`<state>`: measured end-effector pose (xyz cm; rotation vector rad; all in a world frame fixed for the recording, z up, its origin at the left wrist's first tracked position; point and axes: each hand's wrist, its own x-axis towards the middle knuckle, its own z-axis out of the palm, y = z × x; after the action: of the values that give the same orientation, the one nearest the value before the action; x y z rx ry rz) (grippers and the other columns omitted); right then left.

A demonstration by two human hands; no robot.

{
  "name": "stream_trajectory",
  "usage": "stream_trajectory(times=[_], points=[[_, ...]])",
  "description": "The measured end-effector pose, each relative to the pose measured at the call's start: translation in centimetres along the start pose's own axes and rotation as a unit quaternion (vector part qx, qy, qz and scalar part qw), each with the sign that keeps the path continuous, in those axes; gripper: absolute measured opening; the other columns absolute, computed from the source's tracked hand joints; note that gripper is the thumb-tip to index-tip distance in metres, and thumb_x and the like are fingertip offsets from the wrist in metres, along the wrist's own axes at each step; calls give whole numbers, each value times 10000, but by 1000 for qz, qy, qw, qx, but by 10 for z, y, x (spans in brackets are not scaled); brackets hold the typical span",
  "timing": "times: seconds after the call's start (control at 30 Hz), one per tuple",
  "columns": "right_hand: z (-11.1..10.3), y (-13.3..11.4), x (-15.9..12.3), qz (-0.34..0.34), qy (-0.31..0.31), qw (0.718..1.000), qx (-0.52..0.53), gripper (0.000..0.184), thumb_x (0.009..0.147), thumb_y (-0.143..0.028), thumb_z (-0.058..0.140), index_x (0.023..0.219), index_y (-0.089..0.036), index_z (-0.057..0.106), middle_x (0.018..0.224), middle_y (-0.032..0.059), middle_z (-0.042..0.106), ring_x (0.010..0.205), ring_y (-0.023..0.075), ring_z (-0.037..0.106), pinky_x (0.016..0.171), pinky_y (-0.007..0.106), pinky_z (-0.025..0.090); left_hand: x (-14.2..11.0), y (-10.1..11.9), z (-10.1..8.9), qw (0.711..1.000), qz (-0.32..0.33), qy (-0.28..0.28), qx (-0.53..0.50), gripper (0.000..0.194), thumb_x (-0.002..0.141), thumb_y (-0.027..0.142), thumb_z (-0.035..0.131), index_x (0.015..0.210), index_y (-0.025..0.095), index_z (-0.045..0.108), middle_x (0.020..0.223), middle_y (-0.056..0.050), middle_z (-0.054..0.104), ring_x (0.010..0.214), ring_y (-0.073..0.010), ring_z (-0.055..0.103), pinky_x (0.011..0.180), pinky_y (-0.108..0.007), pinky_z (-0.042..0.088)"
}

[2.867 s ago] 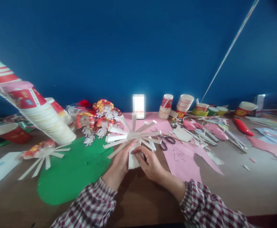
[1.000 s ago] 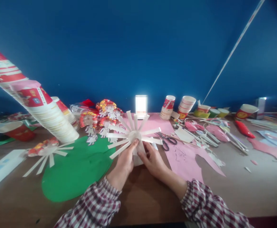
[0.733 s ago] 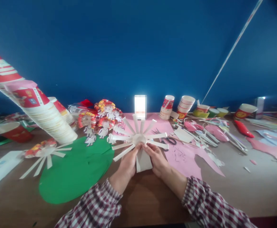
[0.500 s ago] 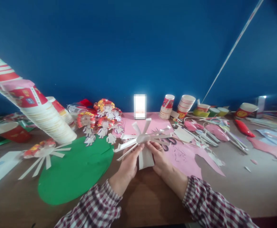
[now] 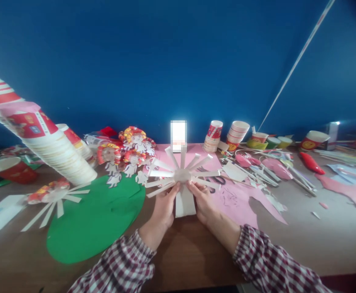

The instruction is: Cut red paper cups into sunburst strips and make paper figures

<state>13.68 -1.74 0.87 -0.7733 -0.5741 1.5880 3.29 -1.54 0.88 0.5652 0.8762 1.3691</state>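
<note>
A pixelated white rectangle [image 5: 178,136] is glowing against a dim blue wall [image 5: 129,69], its halo bleeding outward, while a pale sheen is washing the table [image 5: 333,240] at right and soft shadow is darkening the middle foreground. Wide-angle distortion is stretching the stacked cups [image 5: 60,156] at far left, blackness is filling the upper-right corner, and mild blur is softening fine print.

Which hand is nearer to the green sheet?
Left: the left hand is just right of the green sheet; the right hand is farther right.
</note>
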Motion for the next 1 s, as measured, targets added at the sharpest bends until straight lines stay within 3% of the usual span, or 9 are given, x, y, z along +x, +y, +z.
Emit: stream_trajectory(times=[0.37,0.53,0.73,1.0], points=[[-1,-1,0,8,18,999,-26,309,643,-406,817,694,-180,612,629,0,689,576,168,643,598,293,519,-1,-2,0,1000,7,-19,14,427,659,348,800,992,103,690,947,-128,736,945,-281,674,878,-414,509],[-3,-1,2,10,-4,1000,-29,270,663,-386,808,725,-186,637,648,2,701,574,172,647,609,302,521,-3,1,0,999,-29,-27,9,442,654,372,800,986,100,695,927,-133,738,950,-290,673,889,-423,502],[-5,1,3,-5,-24,999,-45,230,666,-355,803,777,-188,690,691,10,717,624,182,662,646,306,521,0,-1,-1,1000,16,2,14,476,654,363,800,1049,127,677,1001,-112,728,1015,-275,651,942,-414,469],[-1,0,1,-6,-2,999,-50,226,654,-368,805,735,-200,677,650,7,704,601,187,649,584,299,513,1,-4,-2,999,38,2,32,472,669,361,790,1062,131,667,1023,-112,721,999,-262,655,931,-403,476]])
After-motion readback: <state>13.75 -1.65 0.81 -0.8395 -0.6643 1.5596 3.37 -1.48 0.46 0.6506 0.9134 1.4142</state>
